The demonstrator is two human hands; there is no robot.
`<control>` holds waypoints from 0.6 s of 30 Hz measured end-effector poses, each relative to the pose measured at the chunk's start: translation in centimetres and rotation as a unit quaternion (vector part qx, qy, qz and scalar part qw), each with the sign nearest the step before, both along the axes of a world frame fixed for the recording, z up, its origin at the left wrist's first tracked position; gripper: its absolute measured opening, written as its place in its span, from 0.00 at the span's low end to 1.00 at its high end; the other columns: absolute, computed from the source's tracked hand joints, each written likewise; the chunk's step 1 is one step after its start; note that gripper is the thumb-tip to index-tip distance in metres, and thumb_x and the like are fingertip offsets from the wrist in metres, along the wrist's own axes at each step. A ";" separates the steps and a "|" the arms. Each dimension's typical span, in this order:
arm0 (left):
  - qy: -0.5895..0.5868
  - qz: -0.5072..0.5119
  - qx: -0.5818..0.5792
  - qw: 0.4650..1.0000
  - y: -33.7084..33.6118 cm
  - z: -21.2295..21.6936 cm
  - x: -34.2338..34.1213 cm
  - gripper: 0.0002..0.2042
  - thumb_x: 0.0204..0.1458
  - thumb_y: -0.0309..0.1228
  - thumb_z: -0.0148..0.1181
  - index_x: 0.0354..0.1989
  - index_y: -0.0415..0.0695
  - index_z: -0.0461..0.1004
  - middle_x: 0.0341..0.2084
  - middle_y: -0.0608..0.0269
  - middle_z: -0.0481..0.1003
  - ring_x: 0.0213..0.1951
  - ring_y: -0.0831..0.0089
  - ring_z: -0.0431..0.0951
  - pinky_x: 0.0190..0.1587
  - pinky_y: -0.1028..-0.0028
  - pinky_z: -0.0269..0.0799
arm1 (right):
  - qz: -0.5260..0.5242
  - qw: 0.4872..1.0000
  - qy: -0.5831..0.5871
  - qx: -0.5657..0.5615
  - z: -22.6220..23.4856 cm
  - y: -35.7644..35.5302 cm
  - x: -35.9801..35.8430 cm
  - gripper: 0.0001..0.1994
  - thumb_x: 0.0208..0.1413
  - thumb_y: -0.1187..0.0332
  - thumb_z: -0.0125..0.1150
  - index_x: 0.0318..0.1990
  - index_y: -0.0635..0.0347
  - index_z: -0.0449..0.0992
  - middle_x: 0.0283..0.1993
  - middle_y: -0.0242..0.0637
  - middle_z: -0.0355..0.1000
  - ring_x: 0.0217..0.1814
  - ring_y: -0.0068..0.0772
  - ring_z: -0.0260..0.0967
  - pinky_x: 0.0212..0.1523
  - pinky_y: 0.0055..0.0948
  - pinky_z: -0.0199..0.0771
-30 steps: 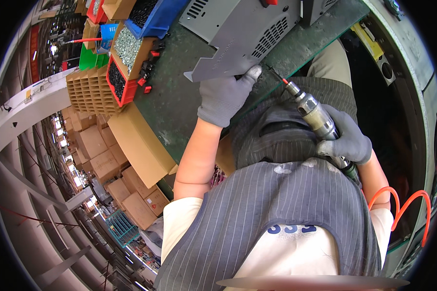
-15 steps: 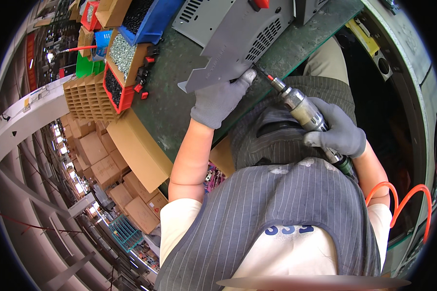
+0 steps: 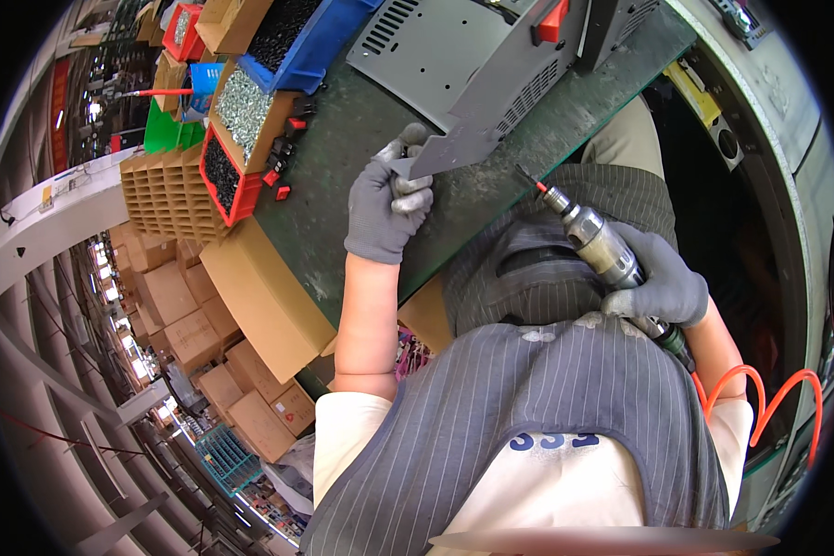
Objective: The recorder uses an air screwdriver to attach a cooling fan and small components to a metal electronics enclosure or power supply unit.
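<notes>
Head view looks down on a dark green workbench (image 3: 343, 185) with a grey metal panel (image 3: 491, 102) lying across it toward twelve o'clock. Its pointed lower corner juts out toward seven o'clock, and the left hand (image 3: 386, 206), in a grey glove, is clenched around that corner: the fingers (image 3: 415, 199) curl over the panel's edge from below, with the metal tip touching them. Well apart from it, at about four o'clock, the right hand (image 3: 656, 285), also gloved, grasps the barrel of a silver air screwdriver (image 3: 595, 243). The tool's bit points toward ten o'clock and hangs off the panel, just beside its lower edge without touching it. An orange coiled hose (image 3: 769, 394) trails from the tool's rear toward five o'clock. At ten o'clock from the left hand stand a red bin (image 3: 222, 181) of dark screws and a cardboard box (image 3: 246, 102) of bright ones.
</notes>
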State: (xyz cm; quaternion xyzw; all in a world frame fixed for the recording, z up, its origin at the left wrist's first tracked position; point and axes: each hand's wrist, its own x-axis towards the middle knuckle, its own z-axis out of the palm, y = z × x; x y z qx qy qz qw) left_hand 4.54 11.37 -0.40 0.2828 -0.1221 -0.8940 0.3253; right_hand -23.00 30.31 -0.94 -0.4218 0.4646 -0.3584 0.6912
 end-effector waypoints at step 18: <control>-0.060 -0.005 -0.115 0.992 3.7 -0.6 0.3 0.10 0.55 0.26 0.51 0.45 0.39 0.70 0.29 0.65 0.71 0.25 0.83 0.68 0.20 0.86 0.60 | 0.043 0.999 0.017 -0.011 2.7 -1.9 3.5 0.46 0.25 0.51 0.74 0.54 0.67 0.64 0.43 0.38 0.69 0.44 0.31 0.67 0.48 0.28 0.65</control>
